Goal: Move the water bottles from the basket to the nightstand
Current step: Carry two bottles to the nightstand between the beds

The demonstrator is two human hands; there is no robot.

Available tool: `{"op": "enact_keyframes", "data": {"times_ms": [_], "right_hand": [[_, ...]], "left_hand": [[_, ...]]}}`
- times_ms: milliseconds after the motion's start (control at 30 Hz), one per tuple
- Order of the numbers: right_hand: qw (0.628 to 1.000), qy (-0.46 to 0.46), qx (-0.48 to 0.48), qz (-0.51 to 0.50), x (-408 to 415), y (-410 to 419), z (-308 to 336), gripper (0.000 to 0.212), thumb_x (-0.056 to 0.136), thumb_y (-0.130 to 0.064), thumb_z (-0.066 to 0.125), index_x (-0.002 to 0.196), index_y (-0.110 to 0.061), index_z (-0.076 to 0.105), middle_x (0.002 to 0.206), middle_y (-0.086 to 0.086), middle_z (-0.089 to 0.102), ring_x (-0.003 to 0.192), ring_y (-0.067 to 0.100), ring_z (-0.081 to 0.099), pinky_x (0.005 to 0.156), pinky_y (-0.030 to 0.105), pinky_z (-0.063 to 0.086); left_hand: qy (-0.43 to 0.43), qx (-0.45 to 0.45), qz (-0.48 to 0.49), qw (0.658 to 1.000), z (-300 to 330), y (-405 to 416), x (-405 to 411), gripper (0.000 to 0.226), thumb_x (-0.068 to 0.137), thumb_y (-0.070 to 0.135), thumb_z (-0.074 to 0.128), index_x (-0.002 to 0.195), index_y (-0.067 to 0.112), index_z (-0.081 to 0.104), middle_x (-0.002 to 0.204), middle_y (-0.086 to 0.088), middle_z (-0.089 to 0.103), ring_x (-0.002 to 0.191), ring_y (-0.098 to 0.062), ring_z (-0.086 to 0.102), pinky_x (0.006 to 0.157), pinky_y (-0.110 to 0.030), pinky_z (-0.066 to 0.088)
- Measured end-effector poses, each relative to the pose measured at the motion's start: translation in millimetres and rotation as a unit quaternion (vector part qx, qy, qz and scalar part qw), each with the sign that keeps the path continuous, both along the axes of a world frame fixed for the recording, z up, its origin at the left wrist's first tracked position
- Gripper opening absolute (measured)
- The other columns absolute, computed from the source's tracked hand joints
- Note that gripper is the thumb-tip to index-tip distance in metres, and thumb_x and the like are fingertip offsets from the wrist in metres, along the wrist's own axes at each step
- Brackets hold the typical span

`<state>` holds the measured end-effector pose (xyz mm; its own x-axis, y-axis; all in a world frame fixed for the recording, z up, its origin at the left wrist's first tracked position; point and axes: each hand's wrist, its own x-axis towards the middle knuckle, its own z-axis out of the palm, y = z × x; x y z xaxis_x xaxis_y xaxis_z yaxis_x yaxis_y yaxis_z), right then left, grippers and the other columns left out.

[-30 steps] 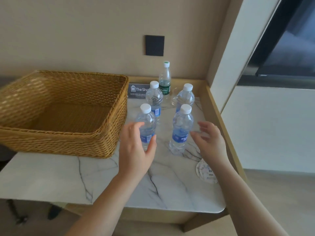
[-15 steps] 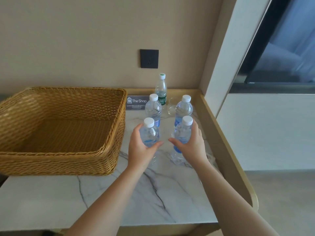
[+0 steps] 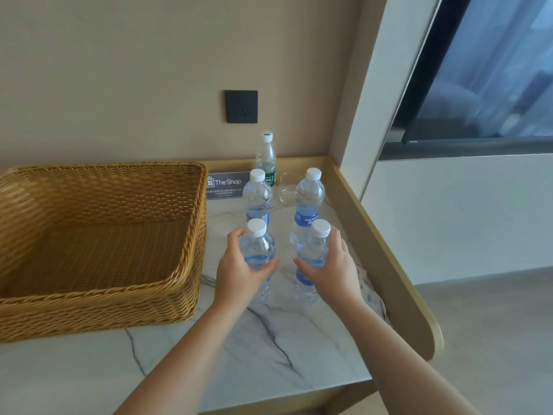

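Head view. A marble-topped nightstand [image 3: 269, 348] fills the lower frame, with a raised wooden rim along its back and right edges. A woven basket [image 3: 98, 298] sits on the left part of the top, its interior showing only its woven floor. Four blue-labelled water bottles stand upright in two rows toward the back right corner. The left hand [image 3: 239, 274] wraps around the front left bottle [image 3: 257, 253], thumb across its near face and fingers behind. The right hand [image 3: 332, 271] wraps likewise around the front right bottle [image 3: 314, 253]. Both bottle bases appear to rest on the marble, though whether either is slightly raised cannot be told. Just behind them stand the back left bottle [image 3: 257, 199] and the back right bottle [image 3: 309, 199], both untouched. At the back edge a taller green-labelled bottle [image 3: 265, 160] stands against the wall, with a clear glass [image 3: 288, 187] to its right and a dark sign [image 3: 227, 184] reading "The Shop" to its left. A dark wall socket [image 3: 241, 106] is mounted above. Printed paper coasters [image 3: 371, 295] lie near the right rim, partly hidden by the right forearm.
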<state>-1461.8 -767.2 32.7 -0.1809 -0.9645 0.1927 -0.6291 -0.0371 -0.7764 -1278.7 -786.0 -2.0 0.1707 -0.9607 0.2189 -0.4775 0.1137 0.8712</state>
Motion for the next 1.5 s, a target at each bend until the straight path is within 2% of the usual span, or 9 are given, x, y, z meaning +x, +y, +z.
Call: {"op": "enact_keyframes", "data": {"times_ms": [100,367,600,800,900,1200,1300,1400,1500], "right_hand": [[1.000,-0.005,0.003,-0.019,6.8,21.7,-1.7,0.072,0.069,-0.040,0.077,0.128,-0.038,0.035,0.121,-0.010,0.051,0.097,0.008,0.051,0.075,0.033,0.047],[0.996,0.026,0.004,-0.090,27.1,81.7,-9.4,0.075,0.068,-0.050,0.074,0.129,-0.040,0.032,0.122,-0.014,0.052,0.092,0.004,0.050,0.063,0.022,0.038],[0.984,0.001,-0.009,-0.179,23.3,139.6,-8.4,0.075,0.064,-0.050,0.079,0.126,-0.036,0.038,0.120,-0.011,0.057,0.101,0.010,0.060,0.075,0.029,0.050],[0.957,-0.037,-0.040,-0.284,-15.1,211.5,3.3,0.071,0.056,-0.062,0.073,0.117,-0.044,0.041,0.104,-0.010,0.064,0.091,0.010,0.064,0.075,0.039,0.057],[0.934,-0.050,-0.061,-0.349,-38.7,250.0,5.1,0.072,0.054,-0.063,0.073,0.117,-0.042,0.044,0.106,-0.011,0.064,0.090,0.011,0.066,0.075,0.038,0.058],[0.827,-0.027,-0.041,-0.560,-110.2,396.6,-17.4,0.066,0.060,-0.053,0.080,0.114,-0.042,0.044,0.106,-0.009,0.065,0.088,0.011,0.066,0.073,0.030,0.054],[0.780,-0.032,-0.050,-0.622,-136.5,450.7,-22.4,0.063,0.062,-0.048,0.082,0.113,-0.041,0.045,0.103,-0.007,0.066,0.084,0.011,0.066,0.067,0.020,0.047],[0.737,-0.038,-0.052,-0.673,-168.0,503.7,-29.6,0.060,0.064,-0.040,0.084,0.112,-0.031,0.048,0.098,-0.004,0.067,0.083,0.015,0.067,0.070,0.030,0.053],[0.701,-0.030,-0.044,-0.712,-203.9,556.6,-35.4,0.058,0.065,-0.040,0.083,0.109,-0.027,0.047,0.095,-0.002,0.065,0.082,0.019,0.065,0.070,0.030,0.047]], "left_hand": [[-0.002,-0.005,-0.021,1.000,2.6,7.8,3.0,0.076,0.054,0.060,0.078,0.115,0.049,0.034,0.105,0.007,0.068,0.094,-0.010,0.068,0.069,-0.012,0.043],[0.053,-0.032,-0.110,0.992,7.4,55.0,10.1,0.077,0.056,0.055,0.080,0.121,0.035,0.046,0.120,0.009,0.061,0.104,-0.020,0.065,0.086,-0.046,0.054],[0.011,-0.047,-0.206,0.977,18.1,90.1,-3.3,0.069,0.060,0.046,0.083,0.119,0.031,0.050,0.112,0.009,0.064,0.103,-0.017,0.062,0.081,-0.043,0.053],[0.047,-0.027,-0.327,0.944,35.5,115.7,-52.6,0.067,0.056,0.056,0.079,0.114,0.048,0.045,0.115,0.015,0.062,0.103,-0.016,0.065,0.080,-0.045,0.056],[0.057,-0.019,-0.394,0.917,37.9,135.3,-91.5,0.068,0.055,0.059,0.079,0.111,0.060,0.040,0.115,0.022,0.059,0.104,-0.011,0.064,0.082,-0.044,0.057],[0.019,-0.016,-0.577,0.816,13.7,232.5,-224.4,0.070,0.057,0.059,0.079,0.116,0.041,0.044,0.112,0.017,0.061,0.099,-0.009,0.064,0.082,-0.041,0.056],[0.007,-0.019,-0.622,0.783,7.4,273.0,-273.3,0.069,0.056,0.060,0.077,0.114,0.042,0.044,0.104,0.027,0.058,0.092,-0.004,0.064,0.078,-0.028,0.054],[0.002,-0.030,-0.659,0.751,3.4,316.9,-329.8,0.068,0.058,0.054,0.081,0.114,0.041,0.045,0.100,0.026,0.059,0.089,0.000,0.059,0.075,-0.013,0.045],[0.001,-0.034,-0.688,0.725,-1.7,366.8,-388.6,0.067,0.059,0.048,0.084,0.115,0.035,0.048,0.106,0.013,0.064,0.093,-0.009,0.062,0.078,-0.025,0.049]]}}
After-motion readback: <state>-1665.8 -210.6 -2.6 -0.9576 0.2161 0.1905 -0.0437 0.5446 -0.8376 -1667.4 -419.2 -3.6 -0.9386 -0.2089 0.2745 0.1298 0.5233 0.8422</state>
